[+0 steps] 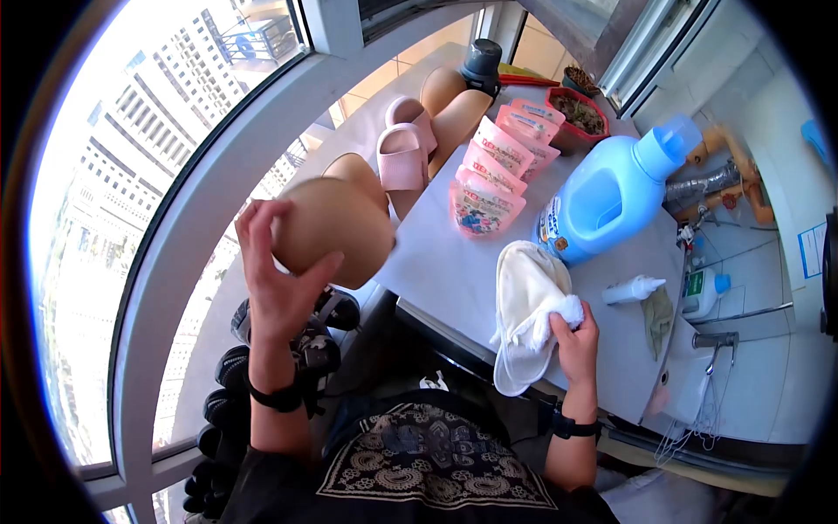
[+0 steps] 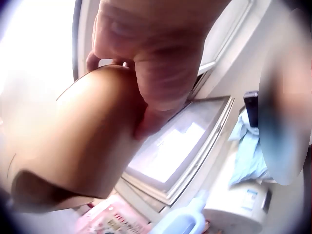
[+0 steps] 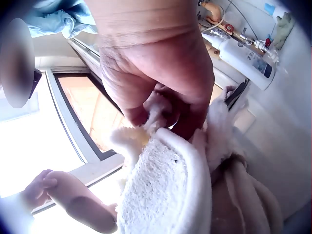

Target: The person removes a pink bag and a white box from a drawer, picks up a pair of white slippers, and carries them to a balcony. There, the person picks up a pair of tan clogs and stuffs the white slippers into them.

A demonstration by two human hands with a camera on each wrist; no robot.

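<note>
In the head view my left hand (image 1: 284,275) grips a smooth tan slipper (image 1: 336,227) by its side, above the window ledge. The left wrist view shows my thumb along one flank of the tan slipper (image 2: 87,131); its dark hollow end faces down. My right hand (image 1: 574,349) pinches soft white slippers (image 1: 532,284) at a fluffy edge, over the table's front part. Close up in the right wrist view, the white slipper (image 3: 161,185) has a terry-like face and a thick piped border. Most of my right fingertips are hidden behind the fabric.
On the white table (image 1: 428,262) stand pink pouches (image 1: 484,205), a large blue detergent bottle (image 1: 602,201) and a small white squeeze bottle (image 1: 633,290). Pink slippers (image 1: 403,157) lie on the ledge. Dark shoes (image 1: 231,367) line the left; a sink tap (image 1: 716,339) is at right.
</note>
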